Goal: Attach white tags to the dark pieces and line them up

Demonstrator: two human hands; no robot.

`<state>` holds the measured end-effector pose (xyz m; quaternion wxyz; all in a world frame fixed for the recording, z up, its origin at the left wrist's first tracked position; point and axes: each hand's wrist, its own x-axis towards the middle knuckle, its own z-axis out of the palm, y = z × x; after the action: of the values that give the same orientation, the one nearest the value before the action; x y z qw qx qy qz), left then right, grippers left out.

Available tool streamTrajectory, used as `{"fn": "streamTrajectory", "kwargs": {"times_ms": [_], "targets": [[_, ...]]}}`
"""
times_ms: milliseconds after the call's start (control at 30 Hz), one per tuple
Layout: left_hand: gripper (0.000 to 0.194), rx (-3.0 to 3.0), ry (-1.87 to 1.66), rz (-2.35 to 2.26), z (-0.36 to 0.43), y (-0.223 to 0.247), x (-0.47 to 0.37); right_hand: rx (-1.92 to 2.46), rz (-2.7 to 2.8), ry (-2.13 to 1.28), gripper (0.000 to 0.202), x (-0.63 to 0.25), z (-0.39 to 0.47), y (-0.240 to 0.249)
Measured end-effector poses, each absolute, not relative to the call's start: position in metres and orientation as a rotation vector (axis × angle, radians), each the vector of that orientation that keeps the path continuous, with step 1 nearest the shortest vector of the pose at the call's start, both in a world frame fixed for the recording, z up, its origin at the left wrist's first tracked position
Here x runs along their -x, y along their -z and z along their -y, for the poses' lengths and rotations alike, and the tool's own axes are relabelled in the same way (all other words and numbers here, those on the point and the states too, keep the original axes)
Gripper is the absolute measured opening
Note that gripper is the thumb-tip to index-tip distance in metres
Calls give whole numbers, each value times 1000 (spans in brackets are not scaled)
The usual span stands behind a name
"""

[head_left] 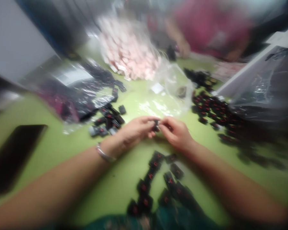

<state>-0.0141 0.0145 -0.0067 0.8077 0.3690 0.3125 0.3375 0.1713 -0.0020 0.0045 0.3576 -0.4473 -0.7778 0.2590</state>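
Note:
Near the middle of the green table, my left hand (139, 129) pinches a small dark plastic part (156, 125) between thumb and fingers. My right hand (176, 132) meets it there, its thumb and forefinger closed at the right side of that part. Whether the right fingers hold a second, smaller piece is too blurred to tell. Between my forearms lie several black blocks with red marks (146, 188). Left of my left hand is a loose pile of black and grey parts (108, 118).
Right of my hands spreads a heap of black-and-red parts (213, 110), beside a large clear bag (259, 83). Behind are a clear bag (170, 89) and many pale pink pieces (127, 54). Bagged dark parts (84, 86) and a dark flat slab (15, 156) lie left. Another person's hand (183, 48) shows opposite.

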Motion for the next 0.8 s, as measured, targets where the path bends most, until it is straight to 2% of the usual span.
{"fn": "streamTrajectory", "kwargs": {"times_ms": [567,667,800], "targets": [[43,-892,-745,-800,-13,6,12,1209,2030,-601,11,-170,3,-3],[42,-906,-751,-799,-13,7,13,1246,1940,-708,10,-167,3,-6],[38,-897,-726,-759,-12,8,16,1368,1710,-1013,15,-163,3,-14]]}}
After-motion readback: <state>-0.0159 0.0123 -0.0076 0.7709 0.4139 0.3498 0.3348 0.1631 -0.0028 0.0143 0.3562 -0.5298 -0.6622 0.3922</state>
